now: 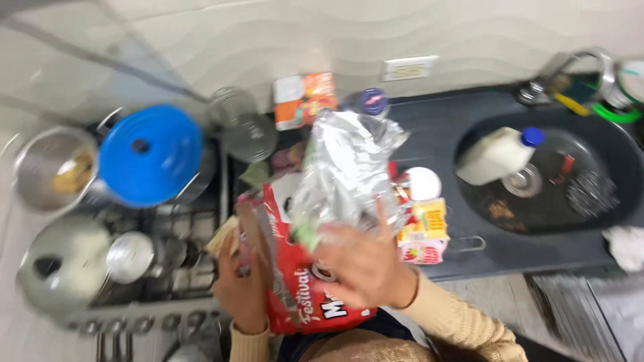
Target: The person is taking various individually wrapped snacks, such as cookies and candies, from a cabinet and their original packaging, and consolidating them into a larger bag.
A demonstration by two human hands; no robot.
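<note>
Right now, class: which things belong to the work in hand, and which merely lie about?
In hand:
left hand
right hand
red packet
silvery bag

Lying about:
blue lid
white bottle
sink
kettle

A red bag (295, 288) with white letters is seen. A blue lid (151, 155) is seen on a pot. The sink (604, 221) is dark grey. Sleeves (456, 318) are tan.

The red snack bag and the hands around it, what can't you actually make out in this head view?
- Red snack bag: contents hidden by its wall and the silvery foil.
- Left hand: fingers behind the bag, grip unclear.
- Right hand: motion-blurred, fingertips indistinct.
- Small cartons: partly hidden by the foil.
</note>
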